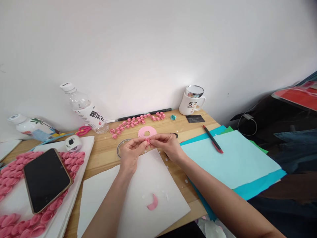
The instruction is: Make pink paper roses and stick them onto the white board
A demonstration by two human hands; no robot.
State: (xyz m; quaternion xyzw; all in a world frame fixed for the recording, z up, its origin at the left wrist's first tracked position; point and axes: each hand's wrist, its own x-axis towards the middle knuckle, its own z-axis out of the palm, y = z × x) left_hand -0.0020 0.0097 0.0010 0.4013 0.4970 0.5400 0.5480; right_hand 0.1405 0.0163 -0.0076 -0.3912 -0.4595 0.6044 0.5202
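Between the fingertips of my left hand (131, 151) and my right hand (168, 145) is a small rolled pink paper rose (148, 141). Both hands pinch it above the far edge of a white sheet (148, 178). Just behind them lies a stack of pink paper rings (146, 131). A roll of clear tape (120, 148) is partly covered by my left hand. On the white sheet, nearer to me, rests a curved pink paper scrap (153, 202). Several finished pink roses (132, 122) sit in rows beyond the rings.
A phone (47, 180) lies on a board of pink roses (46, 218) at left. A water bottle (86, 110) and a mug (190, 102) stand by the wall. Coloured paper (230, 158) with a pen (213, 138) on it is at right. Pink scissors (83, 130) lie behind.
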